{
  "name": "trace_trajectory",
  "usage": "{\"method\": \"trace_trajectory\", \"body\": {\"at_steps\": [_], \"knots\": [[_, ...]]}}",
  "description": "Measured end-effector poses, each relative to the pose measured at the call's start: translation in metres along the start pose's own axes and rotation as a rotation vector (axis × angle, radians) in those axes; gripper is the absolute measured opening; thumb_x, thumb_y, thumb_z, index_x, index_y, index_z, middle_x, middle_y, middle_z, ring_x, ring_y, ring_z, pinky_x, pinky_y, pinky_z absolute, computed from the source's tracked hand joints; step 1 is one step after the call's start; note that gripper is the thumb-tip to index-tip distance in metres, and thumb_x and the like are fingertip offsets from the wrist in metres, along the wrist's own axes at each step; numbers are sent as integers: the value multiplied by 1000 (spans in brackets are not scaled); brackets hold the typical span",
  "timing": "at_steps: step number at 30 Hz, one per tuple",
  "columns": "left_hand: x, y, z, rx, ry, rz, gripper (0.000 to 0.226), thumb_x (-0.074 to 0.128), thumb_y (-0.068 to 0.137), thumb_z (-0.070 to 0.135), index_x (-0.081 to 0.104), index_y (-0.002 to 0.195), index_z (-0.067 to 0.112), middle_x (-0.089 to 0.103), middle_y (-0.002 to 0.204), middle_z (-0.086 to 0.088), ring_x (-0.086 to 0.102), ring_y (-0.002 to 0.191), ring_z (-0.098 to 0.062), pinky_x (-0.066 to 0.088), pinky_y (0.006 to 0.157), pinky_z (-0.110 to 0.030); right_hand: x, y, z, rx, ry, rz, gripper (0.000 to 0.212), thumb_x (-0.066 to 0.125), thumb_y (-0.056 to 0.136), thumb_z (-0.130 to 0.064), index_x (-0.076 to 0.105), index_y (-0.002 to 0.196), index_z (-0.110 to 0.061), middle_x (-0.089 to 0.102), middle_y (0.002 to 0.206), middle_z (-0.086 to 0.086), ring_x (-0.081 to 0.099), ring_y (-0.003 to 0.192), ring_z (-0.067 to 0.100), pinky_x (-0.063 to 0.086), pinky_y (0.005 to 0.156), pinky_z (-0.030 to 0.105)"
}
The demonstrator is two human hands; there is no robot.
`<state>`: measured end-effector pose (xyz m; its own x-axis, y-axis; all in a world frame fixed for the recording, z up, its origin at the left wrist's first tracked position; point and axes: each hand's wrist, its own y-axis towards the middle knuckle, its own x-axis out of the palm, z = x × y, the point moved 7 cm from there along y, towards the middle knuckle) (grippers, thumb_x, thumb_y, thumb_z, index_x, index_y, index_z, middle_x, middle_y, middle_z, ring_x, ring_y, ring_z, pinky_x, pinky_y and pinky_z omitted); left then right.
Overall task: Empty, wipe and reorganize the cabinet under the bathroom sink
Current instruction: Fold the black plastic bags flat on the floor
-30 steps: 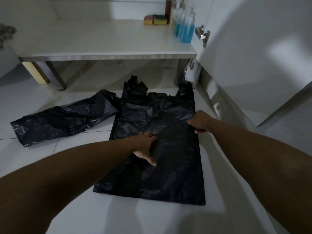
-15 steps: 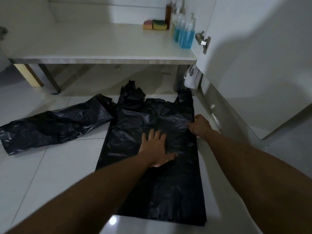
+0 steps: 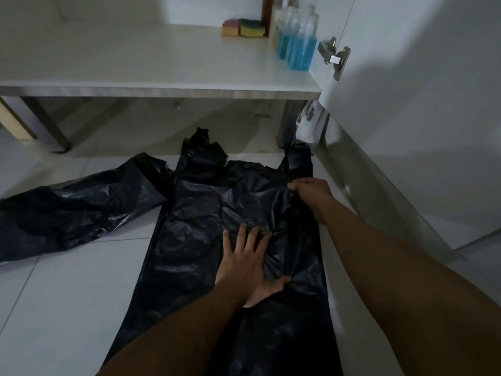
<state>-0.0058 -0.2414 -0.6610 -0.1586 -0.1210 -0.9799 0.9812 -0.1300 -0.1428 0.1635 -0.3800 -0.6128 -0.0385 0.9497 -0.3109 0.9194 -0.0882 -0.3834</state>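
Head view: on the dim white tiled floor (image 3: 67, 308), a black bag (image 3: 195, 240) is pressed by the left hand (image 3: 248, 267), fingers (image 3: 241, 237) straight, and pinched by the right hand (image 3: 311, 194).

One head-worn wide-angle view, looking forward and steeply down at the tiled floor (image 3: 67, 308). It sits low enough that the cabinet shelf (image 3: 151, 63) crosses the upper frame, with its top surface seen from above. Close range: both forearms enter from the bottom edge and lower right corner, and the left hand (image 3: 248, 270) and right hand (image 3: 311, 196) sit mid-frame on the black bag (image 3: 195, 240). The view faces into the cabinet opening, and the open cabinet door (image 3: 420, 104) fills the right side, very near the lens.
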Motion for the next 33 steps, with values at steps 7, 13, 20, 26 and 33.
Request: {"method": "trace_trajectory", "body": {"at_steps": [7, 13, 20, 26, 33], "knots": [[0, -1, 0, 2, -6, -13, 108, 11, 72, 94, -3, 157, 30, -4, 165, -2, -20, 149, -31, -12, 114, -64, 9, 16, -20, 36, 86, -147, 37, 80, 73, -25, 73, 106, -11, 74, 99, 10, 71, 88, 27, 57, 77, 36], [-3, -1, 0, -4, -4, -11, 107, 12, 71, 93, -3, 157, 30, -3, 165, -2, -20, 149, -31, -10, 114, -64, 38, 11, -38, 6, 156, -341, 20, 68, 85, -3, 73, 104, -9, 72, 105, 12, 69, 95, 24, 56, 86, 33], [-1, -1, 0, -1, -26, -7, 108, 14, 71, 94, -6, 157, 30, -3, 165, -1, -21, 149, -30, -10, 114, -63, 20, 21, -58, -70, 327, -174, 33, 53, 85, 12, 66, 87, -18, 66, 82, 5, 64, 67, 17, 53, 50, 22], [-1, 0, 0, -2, -33, -13, 108, 13, 71, 94, -7, 156, 31, -4, 165, -1, -23, 149, -30, -13, 114, -63, 6, 26, -68, -77, 637, -177, 37, 39, 88, 15, 55, 82, -18, 61, 76, -1, 57, 66, 12, 51, 60, 24], [-3, 0, 0, -1, -34, -8, 108, 12, 71, 94, -7, 156, 32, -4, 165, 0, -22, 149, -29, -12, 115, -62, -31, 43, -62, -121, 589, 191, 23, 60, 82, -2, 57, 84, -25, 68, 98, 12, 60, 78, 19, 50, 65, 28]]}}
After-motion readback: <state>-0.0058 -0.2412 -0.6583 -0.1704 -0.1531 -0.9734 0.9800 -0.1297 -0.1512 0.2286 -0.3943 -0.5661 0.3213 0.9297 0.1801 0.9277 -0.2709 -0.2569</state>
